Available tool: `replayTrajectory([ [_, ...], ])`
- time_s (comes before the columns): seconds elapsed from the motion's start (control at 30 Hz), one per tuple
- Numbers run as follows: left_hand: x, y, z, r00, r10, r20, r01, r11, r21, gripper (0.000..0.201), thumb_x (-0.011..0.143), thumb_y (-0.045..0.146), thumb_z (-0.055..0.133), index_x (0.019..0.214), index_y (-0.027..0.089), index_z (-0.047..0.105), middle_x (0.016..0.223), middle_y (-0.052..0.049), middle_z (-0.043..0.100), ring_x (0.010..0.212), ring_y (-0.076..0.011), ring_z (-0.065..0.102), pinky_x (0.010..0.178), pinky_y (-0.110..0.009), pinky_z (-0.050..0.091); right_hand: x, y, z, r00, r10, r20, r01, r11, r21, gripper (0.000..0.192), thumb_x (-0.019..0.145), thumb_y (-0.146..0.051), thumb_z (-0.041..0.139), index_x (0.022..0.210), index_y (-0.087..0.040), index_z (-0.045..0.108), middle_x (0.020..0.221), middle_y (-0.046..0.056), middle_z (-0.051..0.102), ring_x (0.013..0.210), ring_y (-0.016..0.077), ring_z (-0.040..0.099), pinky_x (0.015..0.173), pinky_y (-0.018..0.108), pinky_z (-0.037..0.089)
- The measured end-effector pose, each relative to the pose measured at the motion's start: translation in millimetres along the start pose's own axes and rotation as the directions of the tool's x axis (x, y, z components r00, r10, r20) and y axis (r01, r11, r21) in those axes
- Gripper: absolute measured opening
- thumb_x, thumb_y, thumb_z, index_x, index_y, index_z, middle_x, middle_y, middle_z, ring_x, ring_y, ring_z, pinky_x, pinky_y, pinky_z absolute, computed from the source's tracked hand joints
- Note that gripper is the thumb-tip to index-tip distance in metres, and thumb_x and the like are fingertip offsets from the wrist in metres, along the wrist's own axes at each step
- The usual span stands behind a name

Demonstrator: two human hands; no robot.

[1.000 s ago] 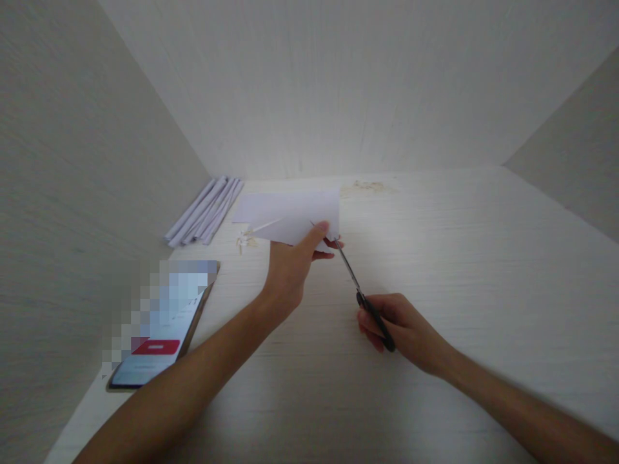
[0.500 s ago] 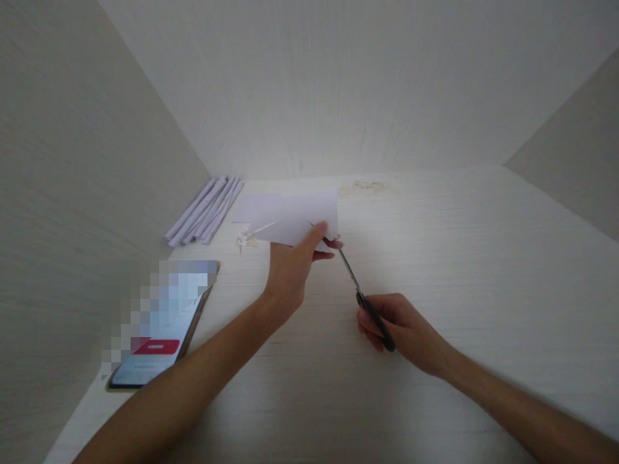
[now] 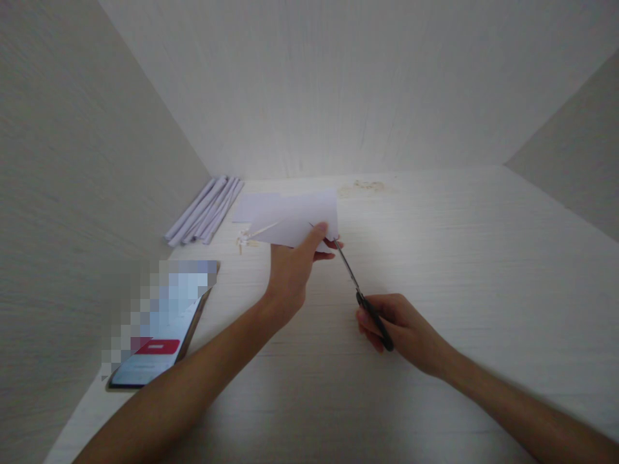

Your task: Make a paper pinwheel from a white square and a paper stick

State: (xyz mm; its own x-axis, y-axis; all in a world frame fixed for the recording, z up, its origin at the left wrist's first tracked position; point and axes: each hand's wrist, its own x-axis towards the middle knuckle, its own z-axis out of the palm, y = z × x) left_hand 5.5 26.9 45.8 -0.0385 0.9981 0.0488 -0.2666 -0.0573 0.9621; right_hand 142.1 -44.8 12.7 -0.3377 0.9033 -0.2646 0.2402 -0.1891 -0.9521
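A white sheet of paper [image 3: 302, 209] is pinched in my left hand [image 3: 294, 264], thumb on top and the other fingers partly hidden beneath. My right hand [image 3: 399, 328] is closed around the black handles of a pair of scissors [image 3: 349, 266]. The scissors slant up and to the left, and their tips reach the paper's lower right edge beside my left fingertips. From here I cannot tell how far the blades are apart. Another flat piece of paper [image 3: 249, 207] lies behind the held sheet, at its left.
Several rolled paper tubes [image 3: 206, 211] lie against the left wall. A phone [image 3: 159, 328] with a lit screen rests near my left forearm. Small pale scraps [image 3: 244, 241] are left of the held paper, and more bits [image 3: 368, 186] lie by the back wall.
Hardly anything differs. Both hands, the paper and the scissors stay in nearly the same place, with only a very slight shift of my left hand.
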Motion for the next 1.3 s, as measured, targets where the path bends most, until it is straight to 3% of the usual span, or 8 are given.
replayTrajectory([
  [0.27,0,0,0.8,1.000,-0.014,-0.004,0.014,1.000,0.005,0.014,0.068,0.026,0.058,0.064,0.013,0.055,0.058,0.001,0.059,0.054,-0.0104,0.060,0.044,-0.016,0.044,-1,-2,1,1.000,0.016,-0.009,-0.016,0.998,0.055,0.037,0.075,-0.044,0.050,0.051,-0.017,0.040,0.044,-0.005,0.038,0.040,0.0058,0.033,0.039,0.020,0.024],
  [0.7,3,2,-1.0,0.999,0.010,-0.046,-0.010,1.000,0.006,0.013,0.065,0.026,0.060,0.069,0.014,0.057,0.061,0.001,0.060,0.055,-0.0107,0.060,0.042,-0.015,0.042,-1,1,-1,1.000,0.004,0.027,-0.004,1.000,0.002,0.038,0.073,-0.046,0.052,0.053,-0.017,0.039,0.045,-0.005,0.036,0.042,0.0061,0.032,0.039,0.021,0.022],
  [0.83,6,-4,-3.3,0.999,0.009,-0.037,-0.009,1.000,0.003,0.014,0.067,0.028,0.060,0.068,0.014,0.057,0.062,0.000,0.060,0.054,-0.0090,0.058,0.042,-0.015,0.041,2,3,-1,0.995,-0.064,-0.079,0.067,0.997,0.041,0.038,0.074,-0.047,0.051,0.052,-0.016,0.042,0.045,-0.003,0.042,0.043,0.0072,0.036,0.041,0.021,0.026],
  [0.93,2,-13,-3.3,0.992,-0.063,0.105,0.061,0.998,0.026,0.015,0.067,0.028,0.060,0.067,0.013,0.057,0.061,0.000,0.060,0.051,-0.0085,0.057,0.041,-0.015,0.041,8,7,-3,0.952,-0.130,-0.279,0.173,0.976,0.134,0.036,0.075,-0.046,0.050,0.057,-0.015,0.049,0.048,-0.001,0.047,0.043,0.0070,0.035,0.041,0.021,0.025],
  [1.03,-7,-23,-1.3,0.946,-0.190,0.261,0.168,0.980,0.105,0.013,0.067,0.027,0.060,0.065,0.014,0.058,0.057,0.001,0.060,0.049,-0.0091,0.056,0.042,-0.017,0.042,13,12,-9,0.877,-0.105,-0.468,0.252,0.931,0.263,0.028,0.075,-0.042,0.053,0.071,-0.014,0.055,0.058,0.000,0.052,0.042,0.0053,0.032,0.037,0.020,0.020],
  [1.1,-13,-29,0.1,0.912,-0.242,0.332,0.185,0.963,0.194,0.013,0.067,0.026,0.059,0.062,0.014,0.058,0.054,0.000,0.059,0.049,-0.0095,0.056,0.043,-0.018,0.043,15,14,-12,0.836,-0.084,-0.542,0.300,0.897,0.324,0.024,0.073,-0.039,0.057,0.075,-0.015,0.055,0.063,-0.001,0.053,0.042,0.0044,0.032,0.036,0.019,0.020],
  [1.2,-19,-35,0.7,0.875,-0.293,0.385,0.186,0.938,0.292,0.013,0.068,0.025,0.058,0.060,0.014,0.060,0.053,0.000,0.059,0.049,-0.0107,0.056,0.045,-0.020,0.045,17,14,-16,0.781,-0.037,-0.623,0.341,0.862,0.376,0.021,0.066,-0.034,0.064,0.074,-0.017,0.054,0.054,-0.005,0.046,0.040,0.0040,0.033,0.035,0.018,0.021],
  [1.3,-20,-39,-1.0,0.867,-0.288,0.408,0.162,0.935,0.316,0.013,0.067,0.027,0.059,0.061,0.015,0.061,0.056,-0.001,0.061,0.053,-0.0121,0.058,0.049,-0.022,0.046,18,13,-17,0.741,-0.016,-0.671,0.354,0.859,0.370,0.021,0.061,-0.029,0.068,0.071,-0.018,0.053,0.049,-0.008,0.042,0.038,0.0034,0.032,0.034,0.017,0.021],
])
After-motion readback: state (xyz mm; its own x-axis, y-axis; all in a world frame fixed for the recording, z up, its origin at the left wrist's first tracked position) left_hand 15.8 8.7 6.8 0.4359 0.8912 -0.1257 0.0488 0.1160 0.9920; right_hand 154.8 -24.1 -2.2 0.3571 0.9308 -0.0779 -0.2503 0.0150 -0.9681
